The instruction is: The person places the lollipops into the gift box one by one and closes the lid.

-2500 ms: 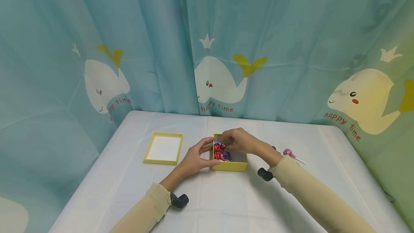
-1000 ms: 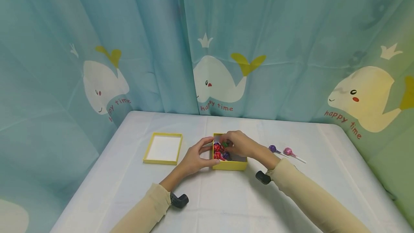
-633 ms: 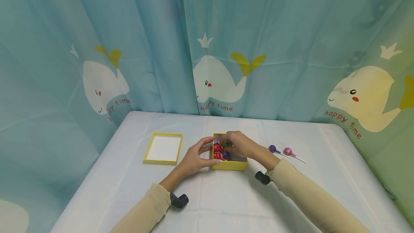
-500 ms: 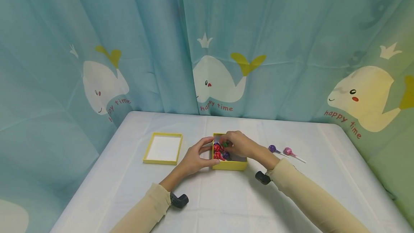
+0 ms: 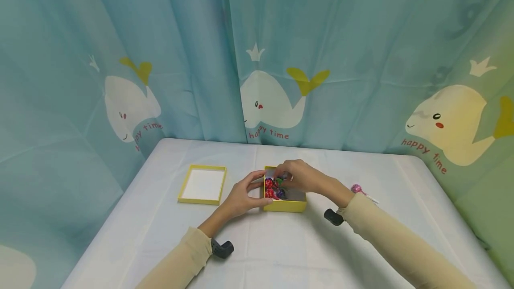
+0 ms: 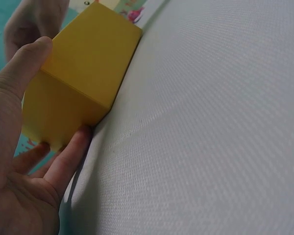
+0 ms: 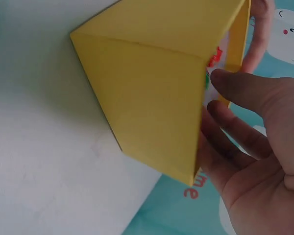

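L hand [image 5: 242, 196] grips the side of the yellow box [image 5: 285, 207] nearest it. R hand [image 5: 300, 176] is inside, at a green lolly [image 5: 279, 182]; can't tell if pinched or released. Prob placing step imo; next move calls for careful release w/o bumping red lollies [image 5: 269, 183] between hands. Pink lolly [image 5: 356, 188]'s right of R hand.

For your record, one wording is legible: "happy time", in red letters [image 5: 420, 149] on the blue-green curtain [image 5: 201, 26]. You can read it thrice, along the lower side of the left whale print [image 5: 127, 106], the middle whale print [image 5: 277, 106] and the right whale print [image 5: 453, 121]. Your right wrist view gives "me" [image 7: 190, 191] on that curtain (preceding letters covered).
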A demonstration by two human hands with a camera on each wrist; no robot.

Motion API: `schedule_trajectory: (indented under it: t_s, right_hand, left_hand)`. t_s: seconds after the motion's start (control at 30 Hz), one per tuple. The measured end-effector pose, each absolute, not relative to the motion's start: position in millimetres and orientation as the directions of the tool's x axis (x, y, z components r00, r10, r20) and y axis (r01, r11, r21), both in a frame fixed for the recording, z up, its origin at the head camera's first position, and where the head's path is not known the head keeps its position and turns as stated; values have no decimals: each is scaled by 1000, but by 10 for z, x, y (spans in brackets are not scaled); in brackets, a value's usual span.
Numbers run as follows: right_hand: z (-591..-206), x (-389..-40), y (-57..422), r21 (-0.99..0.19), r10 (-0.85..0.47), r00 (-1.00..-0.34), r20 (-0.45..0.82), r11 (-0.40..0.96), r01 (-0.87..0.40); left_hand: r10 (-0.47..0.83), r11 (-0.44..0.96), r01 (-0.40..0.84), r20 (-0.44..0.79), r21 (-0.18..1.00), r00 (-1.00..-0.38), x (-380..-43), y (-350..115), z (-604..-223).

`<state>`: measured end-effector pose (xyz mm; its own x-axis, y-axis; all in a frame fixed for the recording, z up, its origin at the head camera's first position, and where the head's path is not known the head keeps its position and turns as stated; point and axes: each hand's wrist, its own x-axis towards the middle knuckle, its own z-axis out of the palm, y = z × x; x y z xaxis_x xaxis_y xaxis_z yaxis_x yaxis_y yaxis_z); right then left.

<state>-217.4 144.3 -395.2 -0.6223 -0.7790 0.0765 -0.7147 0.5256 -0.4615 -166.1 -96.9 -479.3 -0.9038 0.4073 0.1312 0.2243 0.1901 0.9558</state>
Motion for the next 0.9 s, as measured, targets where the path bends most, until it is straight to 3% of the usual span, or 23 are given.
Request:
schedule_trajectory:
  t_s: [0.37, 0.9]
  right_hand:
    - [-3763, -2124, 1710, -410, -768, -622, 154, 523, -747]
    - [-3867, -2062, 2308, -401, -636, -743, 208, 638, -658]
  left_hand:
    - [404, 212, 212, 112, 954, -908, -1658, -965, -4778]
    - [410, 225, 232, 124, 946, -904, -1670, -975, -4794]
